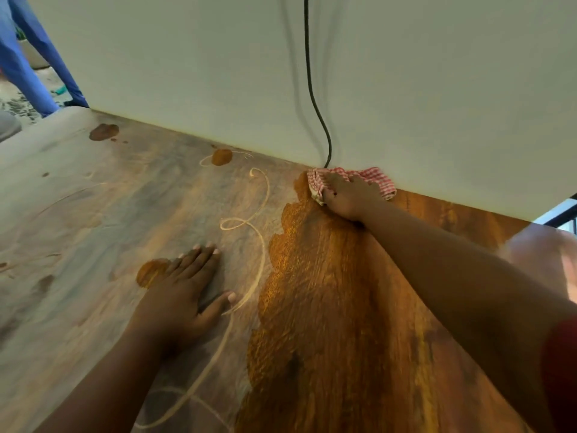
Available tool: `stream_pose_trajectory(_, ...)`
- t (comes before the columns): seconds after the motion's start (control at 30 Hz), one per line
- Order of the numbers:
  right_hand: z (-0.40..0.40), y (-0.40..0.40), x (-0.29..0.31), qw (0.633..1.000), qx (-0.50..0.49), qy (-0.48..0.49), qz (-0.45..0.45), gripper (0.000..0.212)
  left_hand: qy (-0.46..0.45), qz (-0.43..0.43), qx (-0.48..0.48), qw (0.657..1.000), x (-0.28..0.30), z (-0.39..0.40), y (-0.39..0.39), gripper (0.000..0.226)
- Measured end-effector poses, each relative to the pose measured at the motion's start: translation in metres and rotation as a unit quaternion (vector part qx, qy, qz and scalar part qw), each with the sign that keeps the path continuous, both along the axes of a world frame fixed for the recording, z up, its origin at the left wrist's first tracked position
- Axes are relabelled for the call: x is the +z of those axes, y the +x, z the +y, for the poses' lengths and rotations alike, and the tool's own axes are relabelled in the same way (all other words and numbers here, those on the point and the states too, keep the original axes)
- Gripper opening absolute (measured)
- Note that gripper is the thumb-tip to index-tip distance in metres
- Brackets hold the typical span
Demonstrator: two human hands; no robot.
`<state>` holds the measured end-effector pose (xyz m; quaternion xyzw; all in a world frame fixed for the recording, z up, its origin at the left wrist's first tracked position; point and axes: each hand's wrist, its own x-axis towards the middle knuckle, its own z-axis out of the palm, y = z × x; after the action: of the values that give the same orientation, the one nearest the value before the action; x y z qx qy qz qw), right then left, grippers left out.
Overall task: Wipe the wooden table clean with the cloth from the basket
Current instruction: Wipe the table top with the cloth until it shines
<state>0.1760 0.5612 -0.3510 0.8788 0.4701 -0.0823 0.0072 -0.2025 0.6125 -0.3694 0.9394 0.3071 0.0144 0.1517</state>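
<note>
From the head camera, the wooden worktop (93, 214) fills the lower frame, meeting a pale wall (187, 73) along its far edge. A black cable (312, 89) hangs down that wall and ends right at the red-and-white checked cloth (379, 179), which lies bunched on the worktop against the foot of the wall.

The right hand (349, 198) rests on top of the cloth, arm stretched far forward; its grip is curled over the bunched fabric, pressing it to the wood. From the cloth toward the camera runs a wide, glossy orange-brown swath of wood (327, 307) with a scalloped edge on its left.

Left of that swath the wood looks dull and greyish, marked with pale looping streaks (246, 220). The left hand (184, 295) lies there palm down, fingers straight and together, thumb spread, holding nothing.

Far left of the cloth, beyond the worktop's corner, stands someone in blue trousers (28, 67).
</note>
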Motion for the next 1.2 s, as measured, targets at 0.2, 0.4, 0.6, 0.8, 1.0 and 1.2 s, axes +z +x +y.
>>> stream_pose_trajectory(0.2,0.035,-0.043,0.0,0.998,-0.044,-0.004,0.05,0.064,-0.001,-0.001,-0.003,1.0,-0.003,0.001,-0.001,0.094)
stream_pose_trajectory(0.4,0.021,-0.019,0.003,0.989,0.143,-0.041,0.022,0.062,-0.003,-0.01,0.001,1.0,-0.003,0.001,0.0,0.089)
stream_pose_trajectory(0.6,0.084,-0.048,0.004,0.998,-0.006,-0.063,0.014,0.066,0.002,-0.018,0.003,1.0,-0.004,0.002,0.0,0.09)
stream_pose_trajectory(0.8,0.068,-0.052,0.002,0.992,0.107,-0.063,0.009,0.061,-0.001,-0.02,0.001,1.0,-0.003,0.002,0.001,0.091)
stream_pose_trajectory(1.0,0.073,-0.03,0.006,0.995,0.058,-0.082,-0.021,0.062,-0.008,-0.033,0.002,0.999,-0.006,0.002,-0.001,0.085)
stream_pose_trajectory(1.2,0.109,-0.074,0.0,0.999,0.006,-0.036,0.034,0.061,0.006,-0.032,-0.007,0.999,-0.004,0.003,0.0,0.088)
